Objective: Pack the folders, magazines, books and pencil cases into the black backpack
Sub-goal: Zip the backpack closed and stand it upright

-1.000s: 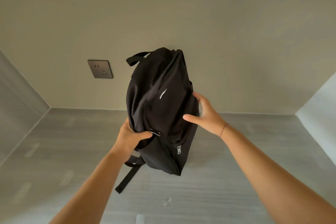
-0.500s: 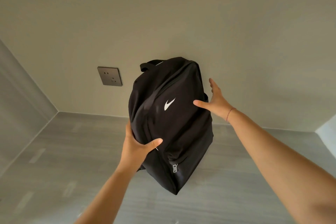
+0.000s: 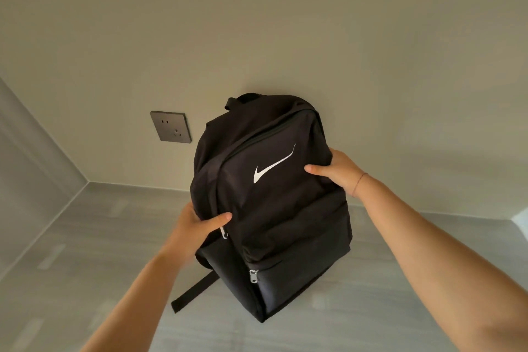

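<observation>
The black backpack (image 3: pixel 274 208) with a white swoosh logo stands upright on the grey surface, its front turned toward me and its zips closed. My left hand (image 3: pixel 197 226) grips its left side at mid height, thumb on the front panel beside a silver zip pull. My right hand (image 3: pixel 340 170) holds its upper right side, thumb pressed on the front near the logo. A black strap (image 3: pixel 194 291) trails out from under the bag at the lower left. No folders, magazines, books or pencil cases are in view.
The grey wood-grain surface (image 3: pixel 85 260) meets a beige wall (image 3: pixel 285 37) behind the bag. A grey wall socket (image 3: pixel 171 130) sits left of the backpack's top. A side wall (image 3: pixel 28 166) closes the left; a white edge (image 3: pixel 521 220) shows at the far right.
The backpack has turned from side-on to front-facing and come down onto the surface. My right hand shifted from its lower side to its upper right side; my left hand kept hold.
</observation>
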The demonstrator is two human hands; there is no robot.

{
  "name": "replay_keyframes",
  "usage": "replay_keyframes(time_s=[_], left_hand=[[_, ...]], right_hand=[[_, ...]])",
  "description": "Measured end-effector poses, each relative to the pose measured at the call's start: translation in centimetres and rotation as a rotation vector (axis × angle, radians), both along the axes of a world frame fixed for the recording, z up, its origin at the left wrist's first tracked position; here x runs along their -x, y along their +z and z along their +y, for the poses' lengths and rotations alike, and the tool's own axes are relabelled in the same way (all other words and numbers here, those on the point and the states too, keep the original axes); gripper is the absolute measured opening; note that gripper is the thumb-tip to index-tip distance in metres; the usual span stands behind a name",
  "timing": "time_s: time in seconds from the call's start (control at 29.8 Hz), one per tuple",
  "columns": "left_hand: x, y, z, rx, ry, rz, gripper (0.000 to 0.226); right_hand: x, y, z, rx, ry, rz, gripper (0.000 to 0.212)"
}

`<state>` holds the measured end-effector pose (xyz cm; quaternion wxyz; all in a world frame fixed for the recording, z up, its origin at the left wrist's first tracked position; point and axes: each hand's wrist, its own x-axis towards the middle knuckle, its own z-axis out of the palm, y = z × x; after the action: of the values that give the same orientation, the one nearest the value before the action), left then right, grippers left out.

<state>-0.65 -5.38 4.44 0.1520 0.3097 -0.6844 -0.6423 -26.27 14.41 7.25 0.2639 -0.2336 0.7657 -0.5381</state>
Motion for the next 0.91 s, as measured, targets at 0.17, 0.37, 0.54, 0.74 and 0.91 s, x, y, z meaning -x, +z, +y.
replay_keyframes(time_s=[0.17,0.37,0.54,0.74,0.91], left_hand=[[3.9,1.2,-1.6,0.018,-0.155,-0.01,0.056],[10.1,2.9,0.0,0.171,-0.114,0.082,0.039],[12.1,1.6,0.5,0.255,0.027,0.069,0.043],[12.4,0.9,0.0,0.296,0.046,-0.009,0.037],[12.1,0.7,-0.1,0.335,-0.014,-0.056,0.044]], right_hand=[[-2.8,-1.1,6.0,0.099,-0.223,0.058,0.042],[-6.5,-2.7,10.2,0.174,-0.494,0.1,0.045],[-3.9,-2.7,9.0,0.13,-0.572,0.154,0.026],[-1.1,-1.7,5.7,0.053,-0.529,0.167,0.04],[-0.8,-1.1,5.2,-0.015,-0.537,0.159,0.045]])
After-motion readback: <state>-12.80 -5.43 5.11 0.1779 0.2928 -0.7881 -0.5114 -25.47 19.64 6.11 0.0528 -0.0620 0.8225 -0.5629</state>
